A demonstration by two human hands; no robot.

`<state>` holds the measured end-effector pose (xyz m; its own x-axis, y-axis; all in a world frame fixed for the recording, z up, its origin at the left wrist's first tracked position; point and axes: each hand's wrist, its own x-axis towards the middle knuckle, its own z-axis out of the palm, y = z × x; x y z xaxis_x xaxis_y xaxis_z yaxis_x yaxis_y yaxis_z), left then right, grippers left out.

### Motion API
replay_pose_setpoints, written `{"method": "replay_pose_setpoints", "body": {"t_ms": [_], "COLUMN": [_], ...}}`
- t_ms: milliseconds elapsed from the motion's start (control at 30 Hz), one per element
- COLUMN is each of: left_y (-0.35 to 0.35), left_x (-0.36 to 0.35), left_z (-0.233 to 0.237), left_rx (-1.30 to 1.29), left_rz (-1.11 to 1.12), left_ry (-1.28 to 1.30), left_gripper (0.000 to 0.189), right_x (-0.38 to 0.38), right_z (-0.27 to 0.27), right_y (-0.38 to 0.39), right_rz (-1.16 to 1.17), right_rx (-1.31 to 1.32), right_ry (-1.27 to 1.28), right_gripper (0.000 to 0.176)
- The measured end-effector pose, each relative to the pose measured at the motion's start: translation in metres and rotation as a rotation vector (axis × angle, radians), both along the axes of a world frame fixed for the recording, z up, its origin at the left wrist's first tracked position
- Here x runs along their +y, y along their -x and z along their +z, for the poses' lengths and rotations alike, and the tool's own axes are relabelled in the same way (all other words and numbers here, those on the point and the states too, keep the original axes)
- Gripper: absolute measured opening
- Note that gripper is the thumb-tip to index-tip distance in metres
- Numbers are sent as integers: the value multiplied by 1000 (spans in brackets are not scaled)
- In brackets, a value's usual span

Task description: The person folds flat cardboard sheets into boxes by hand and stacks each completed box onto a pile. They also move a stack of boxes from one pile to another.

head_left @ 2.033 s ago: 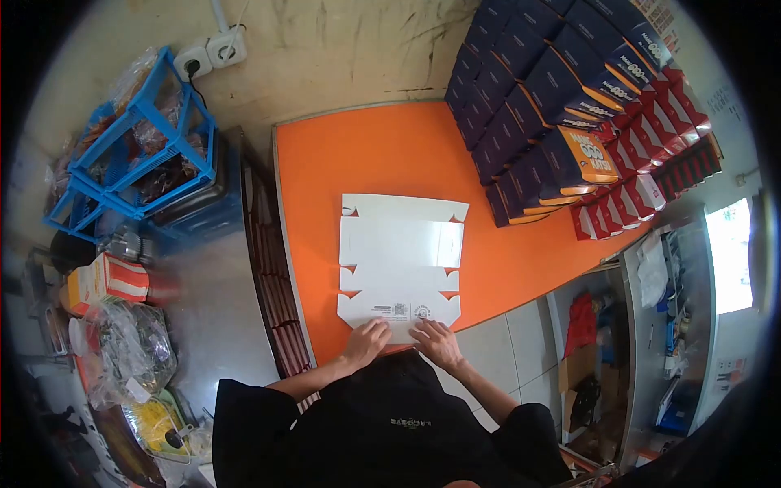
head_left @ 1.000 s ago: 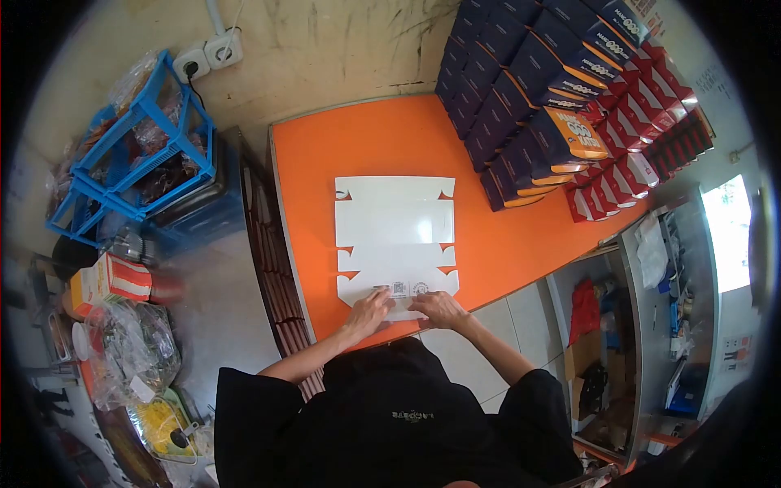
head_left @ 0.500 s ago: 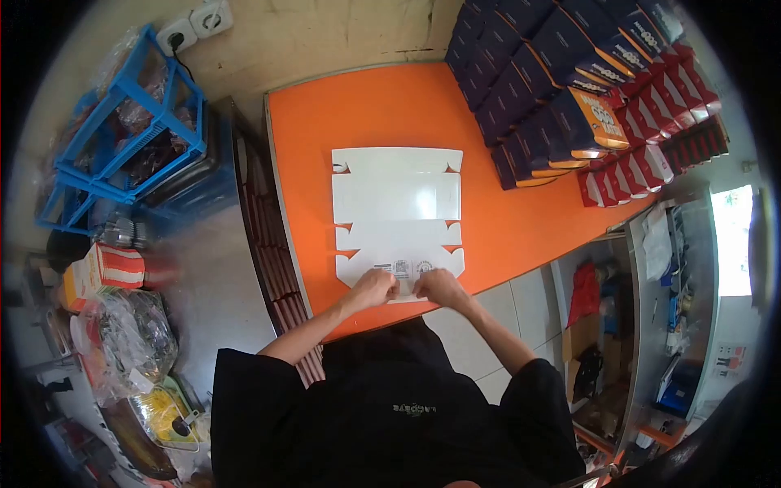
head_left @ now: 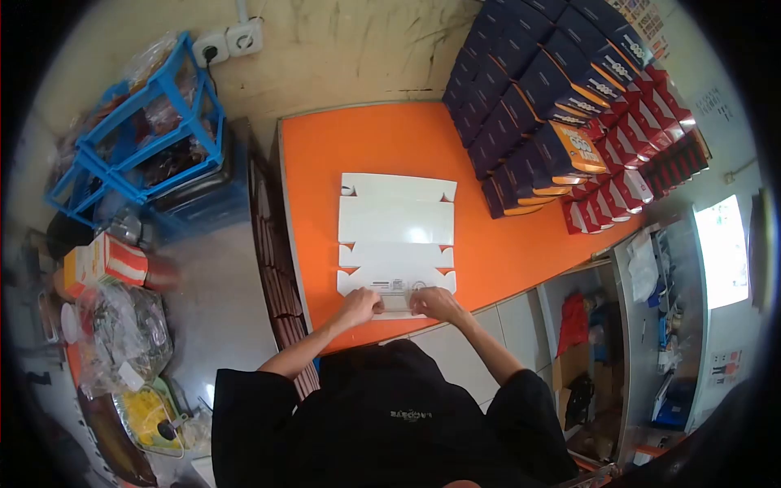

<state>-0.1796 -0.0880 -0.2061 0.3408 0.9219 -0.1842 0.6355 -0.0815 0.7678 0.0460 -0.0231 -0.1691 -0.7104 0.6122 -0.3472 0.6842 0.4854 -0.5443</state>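
A flat white cardboard box blank (head_left: 395, 221) lies unfolded on the orange tabletop (head_left: 317, 244), with notched side tabs and small dark print near its front end. My left hand (head_left: 362, 307) is closed at the left of the blank's near flap, its fingers curled on the cardboard. At the right of the same flap, my right hand (head_left: 438, 304) is closed too, with fingertips pinching the cardboard. A narrow gap separates the two hands, and a strip of the flap shows between them. The fingertips' undersides are hidden.
Stacked dark blue boxes (head_left: 521, 106) stand at the table's back right, with red boxes (head_left: 626, 154) beside them. On the left are a blue plastic rack (head_left: 150, 130), a metal counter (head_left: 215, 285) and a clear plastic bag (head_left: 126, 333). Shelving (head_left: 643, 325) stands at the right.
The view has shifted, so the table and blank sit lower in the picture. Both hands stay at the near flap, and the gap between them is somewhat wider.
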Motion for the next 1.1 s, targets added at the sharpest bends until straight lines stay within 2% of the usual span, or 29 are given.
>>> {"method": "replay_pose_setpoints", "body": {"t_ms": [33, 100, 167, 233, 300, 333, 367, 433, 467, 500, 533, 567, 600, 633, 667, 733, 767, 833, 967, 1033, 1100], "left_y": [2, 2, -1, 2, 2, 1, -5, -23, -33, -40, -47, -52, -52, -48, -43, -39, -39, -37, -39, -41, -43], "left_x": [0, 6, 8, 3, 0, -4, -12, -30, -38, -44, -47, -48, -41, -37, -34, -33, -33, -34, -31, -30, -25], "left_z": [6, 24, 29, 31, 43, 50, 58, 70, 67, 57, 42, 36, 29, 20, 5, -11, -10, -6, -6, -11, -14], "left_rx": [4, 38, 28, 50, 37, 22, 25, 89, -15, -15, 35, 84, 194, 191, 299, 436, 431, 477, 433, 372, 309], "left_rz": [11, -11, 31, 56, 60, 75, 71, 122, 10, 6, -18, -38, 68, 74, 60, 27, 23, 13, 33, 100, 166], "left_ry": [-8, 70, 18, -54, -75, -104, -92, -642, -650, -638, -601, -568, -722, -715, -667, -594, -586, -617, -589, -450, -332], "left_gripper": [8, 9, 10, 12, 11, 10, 10, 8, 10, 10, 14, 18, 23, 23, 25, 27, 27, 26, 23, 17, 16], "right_x": [-13, -51, -77, -77, -57, -52, -47, -31, -25, -20, -19, -18, -16, -15, -17, -24, -30, -39, -41, -36, -26], "right_z": [10, 17, 21, 10, -7, -19, -19, -12, -15, -19, -23, -25, -27, -29, -29, -27, -26, -26, -31, -22, -23], "right_y": [2, -8, -6, -4, -12, -20, -22, -18, -18, -20, -22, -23, -24, -25, -25, -22, -21, -20, -23, -13, -7], "right_rz": [11, 17, 53, 23, -70, -83, -88, 24, 16, 130, 249, 252, 280, 309, 315, 225, 222, 65, 31, 14, -5], "right_rx": [4, 232, 372, 367, 223, 113, 114, 118, 121, 144, 164, 161, 199, 237, 234, 213, 209, 141, 200, 136, 196], "right_ry": [-8, -595, -526, -589, -669, -554, -542, -510, -501, -568, -633, -624, -651, -676, -667, -667, -657, -624, -591, -386, -381], "right_gripper": [13, 13, 14, 19, 28, 39, 39, 39, 39, 39, 40, 40, 40, 40, 40, 40, 40, 30, 21, 23, 19]}}
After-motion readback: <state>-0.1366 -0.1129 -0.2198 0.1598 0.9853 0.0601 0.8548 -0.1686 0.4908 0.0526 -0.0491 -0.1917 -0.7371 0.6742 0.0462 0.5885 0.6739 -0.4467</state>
